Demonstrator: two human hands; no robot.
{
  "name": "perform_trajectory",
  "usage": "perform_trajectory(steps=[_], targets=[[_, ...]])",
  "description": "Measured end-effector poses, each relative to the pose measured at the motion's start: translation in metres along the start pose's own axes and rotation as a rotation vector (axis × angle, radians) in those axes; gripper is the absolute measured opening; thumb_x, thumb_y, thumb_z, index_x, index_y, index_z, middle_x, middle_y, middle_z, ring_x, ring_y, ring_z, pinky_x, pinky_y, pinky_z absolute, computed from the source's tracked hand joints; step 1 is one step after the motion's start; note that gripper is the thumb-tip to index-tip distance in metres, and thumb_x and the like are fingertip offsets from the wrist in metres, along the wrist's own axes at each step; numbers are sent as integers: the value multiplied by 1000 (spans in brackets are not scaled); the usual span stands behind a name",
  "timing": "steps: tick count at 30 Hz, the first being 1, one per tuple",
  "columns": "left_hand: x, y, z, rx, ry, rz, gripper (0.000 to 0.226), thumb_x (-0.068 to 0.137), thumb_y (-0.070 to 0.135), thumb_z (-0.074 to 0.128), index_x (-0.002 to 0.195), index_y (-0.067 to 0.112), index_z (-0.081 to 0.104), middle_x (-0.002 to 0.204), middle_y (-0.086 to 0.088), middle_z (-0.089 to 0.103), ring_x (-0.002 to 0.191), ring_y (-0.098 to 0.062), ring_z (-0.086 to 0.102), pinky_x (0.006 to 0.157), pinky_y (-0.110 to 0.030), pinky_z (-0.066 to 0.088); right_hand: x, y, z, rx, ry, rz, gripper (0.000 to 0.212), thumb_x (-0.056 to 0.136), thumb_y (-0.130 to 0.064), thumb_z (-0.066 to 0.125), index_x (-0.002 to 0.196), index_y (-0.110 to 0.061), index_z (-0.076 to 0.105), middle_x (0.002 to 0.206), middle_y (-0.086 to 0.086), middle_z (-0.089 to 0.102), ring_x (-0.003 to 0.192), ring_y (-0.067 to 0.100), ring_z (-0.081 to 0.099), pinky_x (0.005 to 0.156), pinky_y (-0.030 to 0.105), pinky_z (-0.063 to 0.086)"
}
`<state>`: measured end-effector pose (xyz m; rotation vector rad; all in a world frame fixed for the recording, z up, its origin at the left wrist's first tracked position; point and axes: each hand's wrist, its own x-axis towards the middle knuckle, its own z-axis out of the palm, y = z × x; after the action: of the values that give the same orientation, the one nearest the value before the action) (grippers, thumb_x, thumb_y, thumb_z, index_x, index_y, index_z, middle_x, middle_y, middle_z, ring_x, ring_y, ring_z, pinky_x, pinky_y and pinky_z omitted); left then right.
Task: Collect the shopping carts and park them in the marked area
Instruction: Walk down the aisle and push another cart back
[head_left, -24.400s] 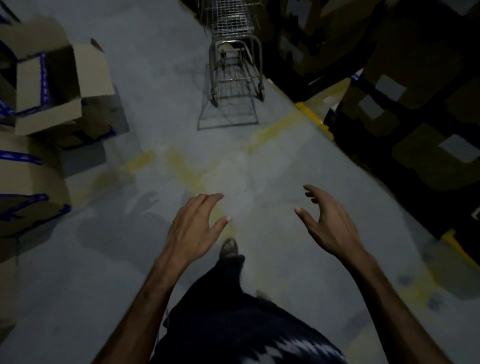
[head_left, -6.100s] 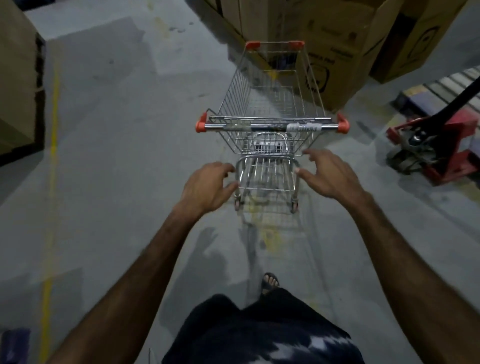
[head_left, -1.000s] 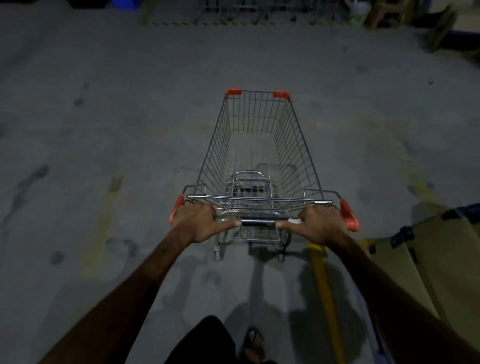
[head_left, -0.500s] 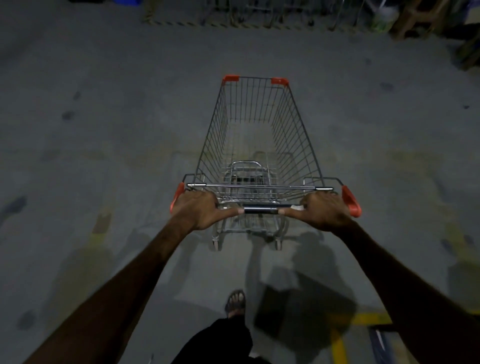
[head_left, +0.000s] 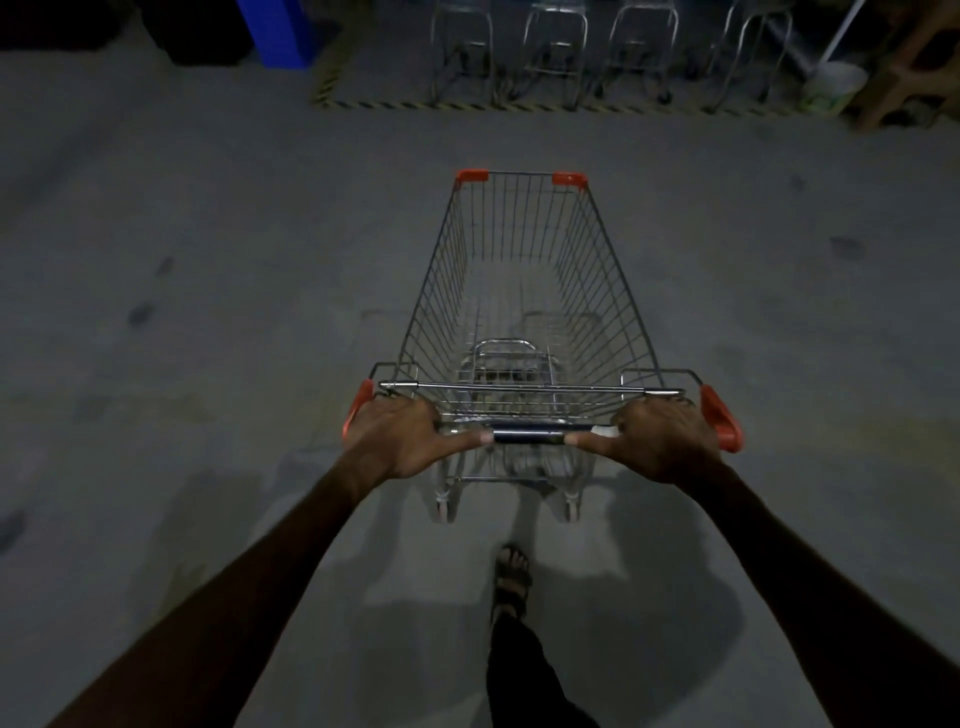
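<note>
Both hands, left hand (head_left: 397, 439) and right hand (head_left: 662, 439), have fingers (head_left: 410, 410) wrapped tight round the cart (head_left: 524, 291) handle (head_left: 527, 434), thumbs pointing inward.

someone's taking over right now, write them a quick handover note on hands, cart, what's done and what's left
Left hand and right hand both grip the handle bar of the shopping cart, one near each end.
The cart's basket holds nothing and it points at the marked area, edged with striped tape, where parked carts stand in a row.
Done: cart collected and lined up.
Left: cross the open floor, park it with the others, then look for more carts.
</note>
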<state>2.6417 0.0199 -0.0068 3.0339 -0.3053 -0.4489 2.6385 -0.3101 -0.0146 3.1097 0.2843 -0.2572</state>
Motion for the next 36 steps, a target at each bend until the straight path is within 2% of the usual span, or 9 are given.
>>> perform_trajectory(steps=[3,7,11,17,21,23,25,28,36], targets=[[79,-14,-29,-9,-12,-5,100,72,110,14,70,27,70,99,6,77,110,-17,70,126,-62,14,90,19,-12,-31,82,-65,100,69,-108,16,64,-23,68,61,-8,58,67,17,64,73,32,55],[179,-39,-70,-48,-27,-9,83,76,107,16,67,37,60,112,4,78,117,-18,68,127,-63,11,206,36,-21,-91,200,-128,104,75,-105,17,62,-17,72,61,1,69,62,21,70,63,30,53],[276,-70,-99,-54,-28,-42,94,72,110,13,62,30,61,103,5,78,112,-17,69,127,-63,11,318,42,-44,-87,157,-120,108,69,-108,16,61,-17,73,60,2,69,64,22,72,64,29,56],[414,-124,-138,-42,0,-125,100,67,112,12,74,31,70,110,5,78,119,-18,67,127,-58,11,484,44,-81,-111,114,-169,111,65,-109,8,67,-20,74,66,0,72,73,18,74,74,30,54],[513,-172,-169,-26,30,-125,102,66,113,10,80,32,72,106,5,78,114,-19,69,126,-58,14,601,39,-97,-57,78,-166,111,63,-110,6,72,-24,76,76,-5,75,80,16,73,81,34,55],[564,-196,-185,-30,23,-141,107,67,112,11,92,31,77,111,3,77,117,-20,68,127,-59,13,660,36,-109,-77,82,-169,112,64,-110,6,75,-26,79,78,-5,76,83,17,75,84,34,55],[611,-220,-201,-35,11,-159,111,65,113,10,89,28,78,110,1,77,118,-21,68,128,-60,12,718,32,-120,-80,69,-179,114,63,-110,2,71,-25,77,75,-4,74,82,18,75,84,35,55],[681,-256,-229,-49,11,-149,105,67,112,12,79,27,72,104,3,76,114,-21,68,127,-59,15,800,24,-135,-71,63,-178,114,61,-110,0,69,-24,74,75,-4,74,84,18,74,85,35,53],[858,-342,-297,-59,11,-155,96,77,105,24,106,32,78,120,2,76,123,-21,65,127,-56,14,1015,7,-168,-38,57,-183,113,62,-111,5,77,-26,79,89,-5,77,95,19,74,88,36,53]])
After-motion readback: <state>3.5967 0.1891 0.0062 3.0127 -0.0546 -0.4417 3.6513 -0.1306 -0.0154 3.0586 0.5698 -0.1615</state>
